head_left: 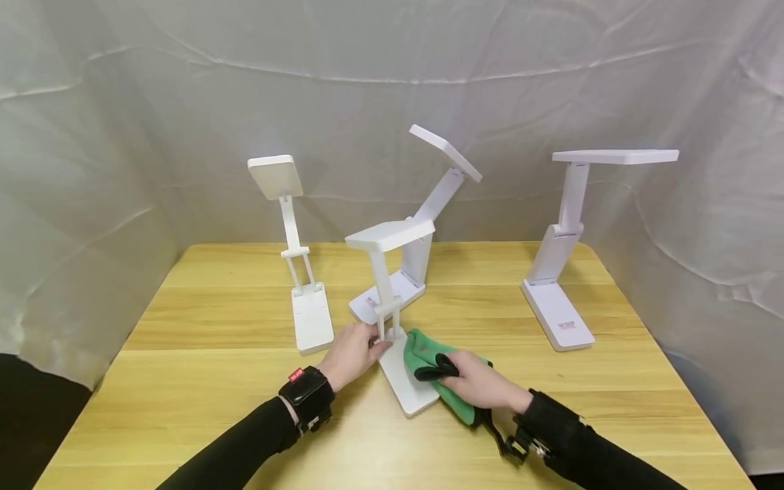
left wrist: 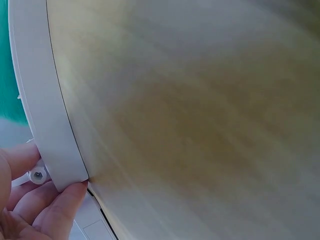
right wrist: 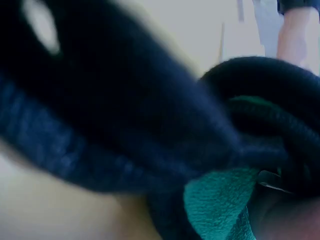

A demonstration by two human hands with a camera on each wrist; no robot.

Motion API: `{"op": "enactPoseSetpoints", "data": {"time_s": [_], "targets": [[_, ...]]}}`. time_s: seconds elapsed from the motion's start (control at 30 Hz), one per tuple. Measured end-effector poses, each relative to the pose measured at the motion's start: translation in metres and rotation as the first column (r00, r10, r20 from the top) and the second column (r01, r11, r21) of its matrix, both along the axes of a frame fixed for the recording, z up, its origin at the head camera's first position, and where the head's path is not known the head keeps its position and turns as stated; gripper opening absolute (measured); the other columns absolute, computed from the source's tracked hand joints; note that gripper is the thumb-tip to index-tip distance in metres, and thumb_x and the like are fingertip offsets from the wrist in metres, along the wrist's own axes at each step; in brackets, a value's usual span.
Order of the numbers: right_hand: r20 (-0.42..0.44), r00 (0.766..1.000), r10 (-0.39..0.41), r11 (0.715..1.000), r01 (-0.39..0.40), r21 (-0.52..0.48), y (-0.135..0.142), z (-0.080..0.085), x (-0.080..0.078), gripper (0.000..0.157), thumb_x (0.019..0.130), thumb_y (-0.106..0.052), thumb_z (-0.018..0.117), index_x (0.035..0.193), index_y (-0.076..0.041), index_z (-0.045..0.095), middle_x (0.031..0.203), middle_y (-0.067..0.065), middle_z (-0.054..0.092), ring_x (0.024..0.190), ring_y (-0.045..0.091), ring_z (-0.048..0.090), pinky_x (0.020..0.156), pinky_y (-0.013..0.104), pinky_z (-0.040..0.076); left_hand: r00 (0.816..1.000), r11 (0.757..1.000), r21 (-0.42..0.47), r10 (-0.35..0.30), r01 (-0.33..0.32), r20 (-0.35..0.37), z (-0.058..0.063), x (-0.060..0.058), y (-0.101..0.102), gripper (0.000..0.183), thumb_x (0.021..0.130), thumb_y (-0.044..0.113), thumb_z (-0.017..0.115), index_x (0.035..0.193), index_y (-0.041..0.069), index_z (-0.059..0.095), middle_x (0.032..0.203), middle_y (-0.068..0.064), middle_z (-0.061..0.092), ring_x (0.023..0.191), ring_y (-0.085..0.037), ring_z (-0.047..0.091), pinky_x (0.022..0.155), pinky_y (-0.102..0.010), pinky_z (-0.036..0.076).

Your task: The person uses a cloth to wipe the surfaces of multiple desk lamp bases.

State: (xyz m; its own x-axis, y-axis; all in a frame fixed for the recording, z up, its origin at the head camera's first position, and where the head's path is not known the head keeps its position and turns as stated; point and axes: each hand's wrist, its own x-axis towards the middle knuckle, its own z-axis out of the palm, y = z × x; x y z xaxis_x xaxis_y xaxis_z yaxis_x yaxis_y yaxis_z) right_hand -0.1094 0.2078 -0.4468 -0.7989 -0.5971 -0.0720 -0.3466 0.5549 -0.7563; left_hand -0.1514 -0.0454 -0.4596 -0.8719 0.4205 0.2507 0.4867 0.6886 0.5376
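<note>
A white folding desk lamp (head_left: 405, 381) stands at the front middle of the table, its flat head tilted over its jointed stem. My left hand (head_left: 350, 355) grips the back corner of its base beside the stem; in the left wrist view, thumb and fingers (left wrist: 60, 212) pinch the base's rim. On the base's right side lies a green cloth (head_left: 421, 348) with black edging, bunched up in my right hand (head_left: 480, 382). The black edging fills much of the right wrist view, with green cloth (right wrist: 220, 202) below it and the palm side mostly hidden.
Behind stand three more white desk lamps: one at left (head_left: 312, 320), one at the back middle (head_left: 416, 255) overlapped by the front lamp, and one at right (head_left: 557, 316). A pale grey curtain (head_left: 343, 116) hangs behind the wooden table (head_left: 202, 381).
</note>
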Motion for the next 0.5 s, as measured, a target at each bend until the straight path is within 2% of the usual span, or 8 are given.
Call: {"op": "enactPoseSetpoints", "data": {"time_s": [0.13,0.23,0.37,0.43,0.5], "targets": [[-0.021,0.999,-0.024,1.000,0.024,0.001,-0.010,-0.002,-0.022,0.007,0.091,-0.006,0.055,0.092,-0.005,0.061,0.076,0.001,0.055,0.064,0.010,0.053,0.063,0.030,0.049,1.000,1.000,0.003,0.017,-0.017,-0.017,0.001,-0.002,0.002,0.012,0.084,0.020,0.071,0.089,0.009,0.073,0.079,-0.004,0.070,0.064,-0.012,0.060,0.054,-0.024,0.048],[-0.029,0.999,-0.030,1.000,0.030,-0.009,-0.014,-0.002,-0.028,0.007,0.091,-0.004,0.054,0.091,-0.005,0.062,0.079,0.002,0.057,0.067,0.011,0.054,0.065,0.031,0.049,1.000,1.000,0.016,0.023,-0.023,-0.011,0.002,-0.004,0.003,0.011,0.084,0.019,0.070,0.088,0.009,0.073,0.084,-0.006,0.070,0.069,-0.016,0.062,0.058,-0.027,0.051],[-0.023,1.000,-0.021,1.000,0.021,-0.011,-0.006,-0.002,-0.016,0.010,0.092,-0.003,0.054,0.095,-0.006,0.063,0.080,0.003,0.059,0.063,0.011,0.055,0.061,0.029,0.051,1.000,1.000,0.020,0.021,-0.022,0.006,0.001,-0.006,0.004,0.014,0.084,0.020,0.070,0.089,0.007,0.072,0.088,-0.009,0.071,0.073,-0.018,0.064,0.061,-0.029,0.053],[-0.033,0.999,-0.007,1.000,0.007,-0.012,0.000,-0.004,-0.005,0.017,0.092,-0.003,0.053,0.105,-0.004,0.064,0.095,0.010,0.066,0.079,0.018,0.063,0.074,0.035,0.055,0.999,1.000,0.014,0.026,-0.027,0.018,0.001,-0.006,0.003,0.015,0.084,0.020,0.070,0.089,0.007,0.072,0.088,-0.009,0.071,0.072,-0.017,0.064,0.060,-0.029,0.053],[-0.028,1.000,0.004,1.000,-0.005,-0.010,0.007,-0.004,0.007,0.026,0.092,-0.003,0.053,0.117,-0.004,0.062,0.115,0.016,0.064,0.103,0.024,0.061,0.090,0.041,0.050,0.999,1.000,-0.002,0.030,-0.030,0.023,0.001,-0.006,0.003,0.015,0.084,0.022,0.070,0.087,0.007,0.072,0.085,-0.008,0.071,0.068,-0.015,0.063,0.058,-0.026,0.051]]}}
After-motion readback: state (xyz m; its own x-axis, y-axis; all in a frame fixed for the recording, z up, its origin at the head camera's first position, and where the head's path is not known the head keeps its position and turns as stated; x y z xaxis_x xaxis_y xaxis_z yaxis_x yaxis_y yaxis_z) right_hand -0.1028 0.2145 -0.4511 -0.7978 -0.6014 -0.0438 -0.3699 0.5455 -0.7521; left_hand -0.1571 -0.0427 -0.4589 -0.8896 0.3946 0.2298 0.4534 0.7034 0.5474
